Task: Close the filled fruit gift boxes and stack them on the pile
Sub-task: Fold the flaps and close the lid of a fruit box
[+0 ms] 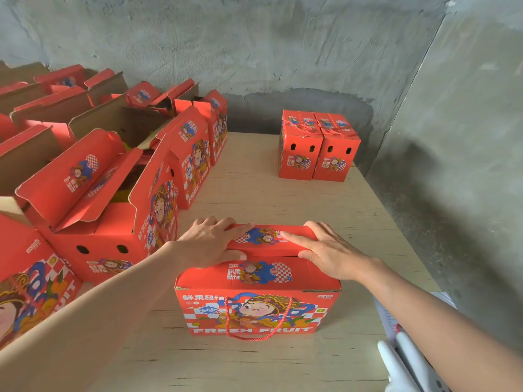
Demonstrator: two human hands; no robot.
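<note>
Open boxes (93, 210) crowd the box's (257, 309) left, table (254, 182) runs beyond it to the pile (318, 148), and left hand (209, 244) and right hand (328, 250) press flat on its top, no closed grip.

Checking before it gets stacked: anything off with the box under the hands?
Yes. On the box, the far top flap sits above the near flap: a stepped seam, not flush. Its rope handle dangles down the front face; on the closed pair back right, ropes lie on top.
</note>
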